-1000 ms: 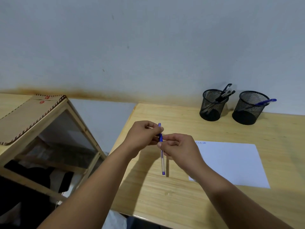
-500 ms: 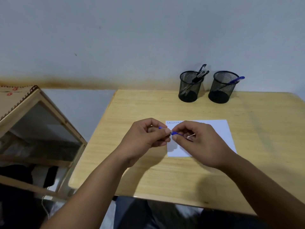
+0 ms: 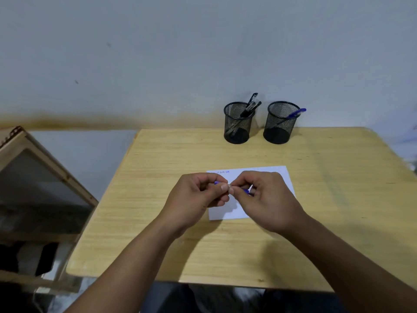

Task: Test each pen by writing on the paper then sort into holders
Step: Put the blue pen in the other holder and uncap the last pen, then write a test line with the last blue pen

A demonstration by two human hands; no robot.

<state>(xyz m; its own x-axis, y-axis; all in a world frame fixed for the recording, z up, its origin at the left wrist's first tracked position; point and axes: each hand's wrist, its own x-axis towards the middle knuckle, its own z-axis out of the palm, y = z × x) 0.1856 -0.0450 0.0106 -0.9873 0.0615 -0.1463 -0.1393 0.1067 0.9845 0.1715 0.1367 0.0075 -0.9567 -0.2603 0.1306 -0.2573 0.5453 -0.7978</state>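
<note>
A blue-capped pen [image 3: 246, 190] with a clear barrel lies roughly level just above the near left part of the white paper [image 3: 286, 177], pinched at either end by curled fingers of the left hand [image 3: 198, 199] and the right hand [image 3: 266, 199]. The paper lies flat on the table, with faint blue scribbles along its far left edge. Beyond it stand two black mesh holders side by side: the left holder [image 3: 238, 123] holds several black pens [image 3: 251, 106], the right holder [image 3: 282, 123] one blue pen [image 3: 295, 113] leaning right.
</note>
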